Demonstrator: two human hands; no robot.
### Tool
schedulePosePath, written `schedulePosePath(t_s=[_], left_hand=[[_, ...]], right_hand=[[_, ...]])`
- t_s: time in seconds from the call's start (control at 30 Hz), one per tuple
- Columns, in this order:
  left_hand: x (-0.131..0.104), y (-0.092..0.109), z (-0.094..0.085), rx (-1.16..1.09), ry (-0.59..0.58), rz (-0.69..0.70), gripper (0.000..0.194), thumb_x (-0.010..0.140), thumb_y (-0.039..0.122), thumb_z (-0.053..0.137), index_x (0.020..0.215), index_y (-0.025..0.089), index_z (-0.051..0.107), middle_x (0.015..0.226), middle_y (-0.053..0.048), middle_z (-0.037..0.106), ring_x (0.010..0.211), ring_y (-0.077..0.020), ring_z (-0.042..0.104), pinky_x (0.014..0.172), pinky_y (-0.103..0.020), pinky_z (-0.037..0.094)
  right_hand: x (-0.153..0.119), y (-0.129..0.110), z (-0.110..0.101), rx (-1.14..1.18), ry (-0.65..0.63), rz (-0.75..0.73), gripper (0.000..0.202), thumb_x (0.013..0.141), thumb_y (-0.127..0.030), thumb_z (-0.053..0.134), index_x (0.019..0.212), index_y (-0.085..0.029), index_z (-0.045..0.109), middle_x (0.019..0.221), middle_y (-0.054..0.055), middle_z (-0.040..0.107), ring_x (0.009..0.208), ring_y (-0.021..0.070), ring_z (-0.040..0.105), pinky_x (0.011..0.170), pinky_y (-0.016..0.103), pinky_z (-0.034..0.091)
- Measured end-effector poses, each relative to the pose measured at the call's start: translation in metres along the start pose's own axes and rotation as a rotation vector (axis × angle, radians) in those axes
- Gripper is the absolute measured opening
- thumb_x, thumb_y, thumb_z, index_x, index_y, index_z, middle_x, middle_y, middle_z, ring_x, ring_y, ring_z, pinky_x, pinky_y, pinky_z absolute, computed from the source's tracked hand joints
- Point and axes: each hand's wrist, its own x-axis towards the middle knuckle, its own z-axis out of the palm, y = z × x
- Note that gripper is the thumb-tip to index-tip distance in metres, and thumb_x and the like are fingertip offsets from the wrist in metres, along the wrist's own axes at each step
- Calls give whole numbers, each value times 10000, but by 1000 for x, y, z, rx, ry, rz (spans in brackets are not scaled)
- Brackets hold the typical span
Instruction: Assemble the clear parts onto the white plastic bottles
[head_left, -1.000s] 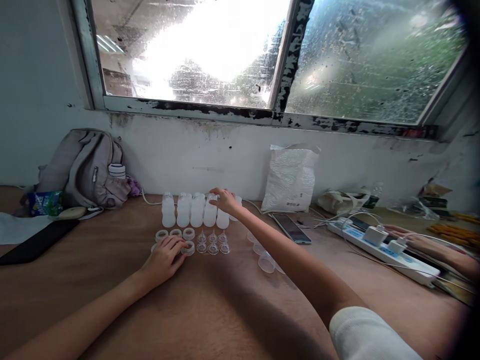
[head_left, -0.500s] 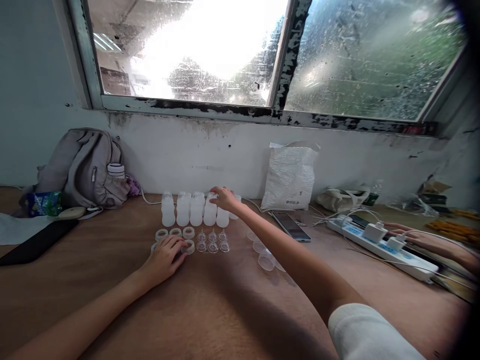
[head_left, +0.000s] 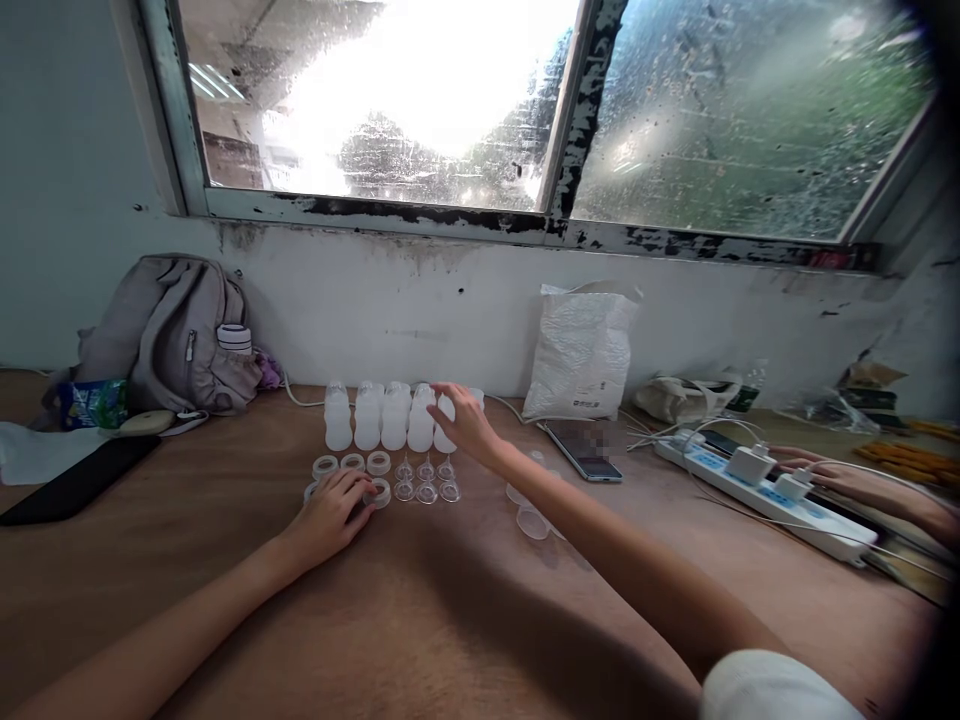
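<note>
A row of frosted white baby bottles (head_left: pixel 367 425) stands upright toward the wall. My right hand (head_left: pixel 471 430) is at the row's right end, fingers stretched out and apart, partly hiding a bottle; whether it touches one I cannot tell. Nearer to me, white screw rings (head_left: pixel 352 463) lie in two rows. My left hand (head_left: pixel 331 517) rests low over the front rings with its fingers spread, covering some of them. Clear bottle nipples (head_left: pixel 426 492) sit in two rows beside the rings. Translucent bottle caps (head_left: pixel 533 523) lie further right, partly behind my right forearm.
A phone (head_left: pixel 583 452) and a white plastic packet (head_left: pixel 581 355) are behind the caps. A power strip (head_left: pixel 765 495) with cables lies right, near another person's hand (head_left: pixel 832 475). A backpack (head_left: pixel 161 335) and a black flat object (head_left: pixel 79 480) are at left.
My right hand has drawn slightly back and to the right from the bottle tops, its fingers straighter. My left hand stays in place over the rings.
</note>
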Motion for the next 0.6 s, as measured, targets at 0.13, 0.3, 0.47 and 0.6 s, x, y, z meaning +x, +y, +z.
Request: schedulePosePath(t_s=[0.13,0.3,0.47,0.6], left_hand=[[0,2,-2,-9,-7,22,138,824,269,436,879,196,540,1000,-59,553,986,-206,483,865,-360,381],[0,3,-3,-25,-17,64,123,817,290,455,822,194,532,1001,-58,550,989,-202,481,868,-352,380],[0,4,-4,-26,-20,96,119,807,297,472,803,192,529,1015,-62,552,996,-204,481,871,-353,384],[1,4,-4,-17,-23,98,134,799,315,480,803,192,534,1022,-67,558,1002,-212,483,874,-366,386]], right_hand=[[-69,-13,-2,32,-90,16,195,820,-230,438,1004,-174,463,908,72,544,794,175,530,685,282,420],[-116,-4,4,-65,-187,214,291,774,-295,506,1022,-154,447,864,72,538,789,196,528,692,303,422],[-113,1,8,-126,-274,261,251,781,-329,507,971,-167,518,896,77,535,852,204,508,755,310,400],[-112,0,7,-115,-289,260,198,797,-306,494,942,-177,536,895,66,530,832,180,508,739,281,399]])
